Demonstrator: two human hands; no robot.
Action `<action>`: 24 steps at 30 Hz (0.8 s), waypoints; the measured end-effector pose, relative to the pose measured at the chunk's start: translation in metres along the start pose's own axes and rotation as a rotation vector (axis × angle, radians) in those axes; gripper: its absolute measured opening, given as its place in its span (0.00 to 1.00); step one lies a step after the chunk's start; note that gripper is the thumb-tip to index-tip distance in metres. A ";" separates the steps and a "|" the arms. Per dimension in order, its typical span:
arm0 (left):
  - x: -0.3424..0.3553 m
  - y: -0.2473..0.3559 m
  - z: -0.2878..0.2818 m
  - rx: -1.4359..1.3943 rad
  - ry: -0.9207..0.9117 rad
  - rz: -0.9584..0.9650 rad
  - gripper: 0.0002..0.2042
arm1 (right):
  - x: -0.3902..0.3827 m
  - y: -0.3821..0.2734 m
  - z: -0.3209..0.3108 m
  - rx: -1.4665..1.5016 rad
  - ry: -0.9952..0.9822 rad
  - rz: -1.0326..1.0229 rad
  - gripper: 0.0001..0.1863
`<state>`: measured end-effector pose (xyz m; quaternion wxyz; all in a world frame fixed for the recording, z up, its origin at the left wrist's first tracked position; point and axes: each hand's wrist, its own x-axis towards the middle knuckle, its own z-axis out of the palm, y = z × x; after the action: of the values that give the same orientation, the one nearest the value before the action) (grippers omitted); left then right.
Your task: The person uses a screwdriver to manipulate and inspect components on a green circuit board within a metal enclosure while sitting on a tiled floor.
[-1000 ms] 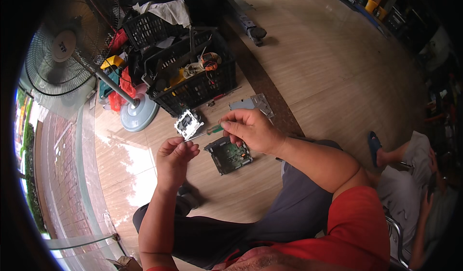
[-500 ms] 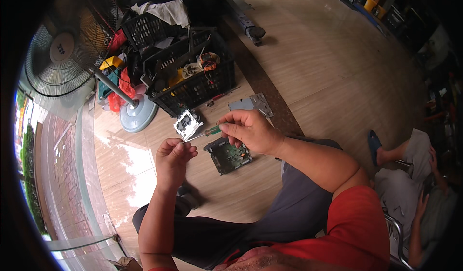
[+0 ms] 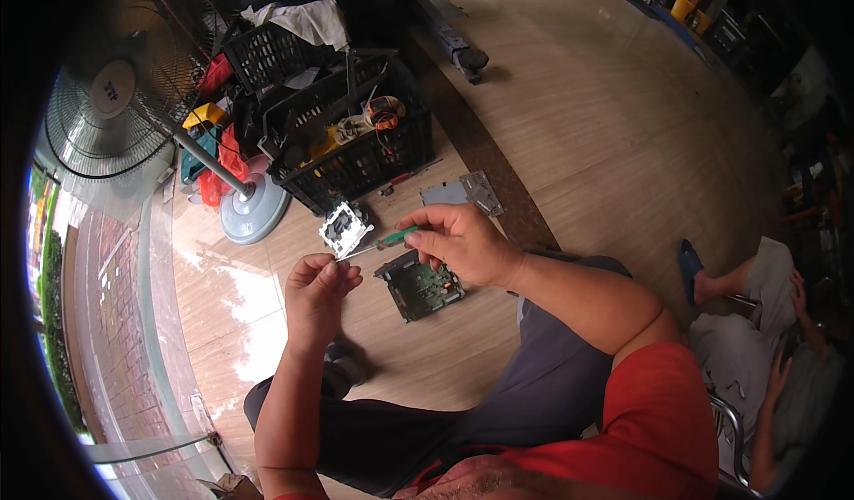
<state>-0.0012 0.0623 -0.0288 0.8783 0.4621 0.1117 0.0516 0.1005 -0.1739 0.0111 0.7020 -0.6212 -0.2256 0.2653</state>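
Observation:
My right hand (image 3: 463,244) is closed round the green handle of a screwdriver (image 3: 397,236), its thumb and fingers gripping the handle's end. The thin metal shaft points down and left, reaching the fingertips of my left hand (image 3: 318,302). That hand is pinched at the screwdriver's tip; whatever is between its fingers is too small or hidden to make out. Just beyond the shaft, a white-framed mechanism (image 3: 345,228) with dark parts lies on the floor. Below my right hand sits an opened black housing with a green circuit board (image 3: 427,288).
A flat grey metal plate (image 3: 458,193) lies beyond my right hand. Further off stands a black plastic crate (image 3: 329,175) full of tools. To the left is a standing fan (image 3: 253,211). At right sits another person (image 3: 747,340) with a blue slipper (image 3: 690,271).
The screwdriver's handle has turned slightly in my right fingers. Both hands stay almost where they were, with the tip still at my left fingertips.

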 end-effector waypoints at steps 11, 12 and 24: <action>0.000 0.000 0.002 -0.026 -0.027 0.003 0.06 | 0.001 0.000 -0.002 0.067 -0.007 0.016 0.12; 0.000 0.000 0.002 -0.026 -0.026 0.003 0.06 | 0.001 0.000 -0.001 0.069 -0.005 0.017 0.12; -0.003 -0.005 0.008 0.101 -0.048 -0.028 0.05 | 0.000 0.000 -0.001 -0.050 0.029 -0.026 0.13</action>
<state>-0.0019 0.0526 -0.0282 0.8568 0.5054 0.0996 0.0226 0.1010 -0.1750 0.0108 0.6930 -0.6393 -0.2298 0.2416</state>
